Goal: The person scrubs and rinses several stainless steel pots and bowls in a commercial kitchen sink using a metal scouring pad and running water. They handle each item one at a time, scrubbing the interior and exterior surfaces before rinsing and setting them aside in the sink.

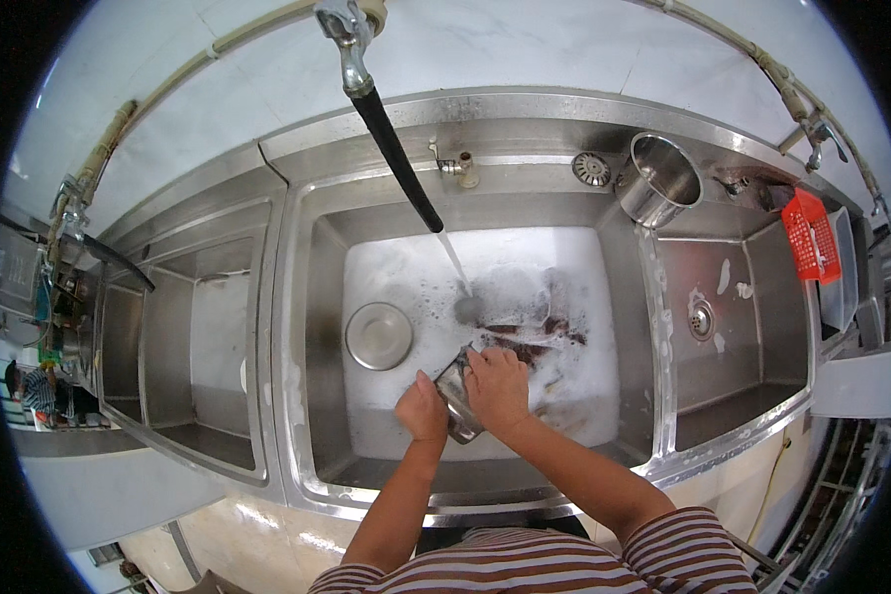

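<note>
Over the sudsy water (564, 267) of the middle stainless steel sink, both hands are on a shiny metal container (457, 401), which is tilted. My left hand (423, 408) grips its left side, thumb up. My right hand (499, 386) lies over its upper right side, fingers curled; whether it holds a cloth or sponge is hidden. Water runs from a black hose (401, 156) on a wall tap into the suds just beyond the hands. A round metal lid or dish (379, 336) rests in the foam to the left. Dark submerged items (523, 349) show beside my right hand.
A steel cylindrical pot (659, 180) stands tilted at the sink's back right corner, beside a drain strainer (591, 169). The right basin has a drain (701, 319); a red plastic basket (811, 236) sits at its far edge. Another basin (223, 334) lies left. A person (41, 390) is visible far left.
</note>
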Demonstrator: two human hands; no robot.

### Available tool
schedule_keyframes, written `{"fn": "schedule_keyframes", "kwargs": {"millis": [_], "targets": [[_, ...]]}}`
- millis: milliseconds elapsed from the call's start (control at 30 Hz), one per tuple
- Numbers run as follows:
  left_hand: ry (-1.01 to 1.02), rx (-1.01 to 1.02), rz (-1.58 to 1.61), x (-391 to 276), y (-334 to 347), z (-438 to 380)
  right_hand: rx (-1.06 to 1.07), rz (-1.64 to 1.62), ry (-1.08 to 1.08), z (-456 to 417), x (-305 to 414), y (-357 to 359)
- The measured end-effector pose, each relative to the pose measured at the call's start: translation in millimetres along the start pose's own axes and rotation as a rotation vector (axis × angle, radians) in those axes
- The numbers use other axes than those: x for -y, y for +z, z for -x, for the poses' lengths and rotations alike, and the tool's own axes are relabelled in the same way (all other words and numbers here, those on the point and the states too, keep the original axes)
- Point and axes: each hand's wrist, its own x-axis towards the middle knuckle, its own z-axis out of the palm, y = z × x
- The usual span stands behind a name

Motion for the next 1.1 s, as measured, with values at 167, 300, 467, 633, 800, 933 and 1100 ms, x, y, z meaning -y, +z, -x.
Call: {"fn": "schedule_keyframes", "kwargs": {"millis": [167, 300, 467, 633, 800, 933, 1100], "targets": [[0.011, -0.008, 0.126, -9.1, -0.2, 1.5, 0.214, 0.032, 0.012, -20.0, -27.5, 21.0], [0.068, -0.056, 0.07, 0.7, 3.4, 1.0, 0.115, -0.116, 0.014, -24.4, -70.2, 61.5], [-0.021, -0.03, 0.147, 10.4, 2.3, 6.5, 0.136, -0.152, -0.071, -16.4, -32.1, 19.1], [0.043, -0.049, 0.114, -6.5, 4.4, 3.2, 0.089, -0.119, 0.009, -26.2, -59.5, 45.3], [0.016, -0.036, 0.053, 5.5, 2.3, 5.4, 0.056, -0.269, -0.073, -16.3, -34.4, 26.1], [-0.014, -0.044, 0.079, 1.8, 5.4, 4.4, 0.102, -0.269, -0.065, -13.0, -30.6, 17.0], [0.004, -0.056, 0.235, -5.0, 1.8, 2.7, 0.072, -0.308, 0.075, -16.1, -85.2, 71.7]]}}
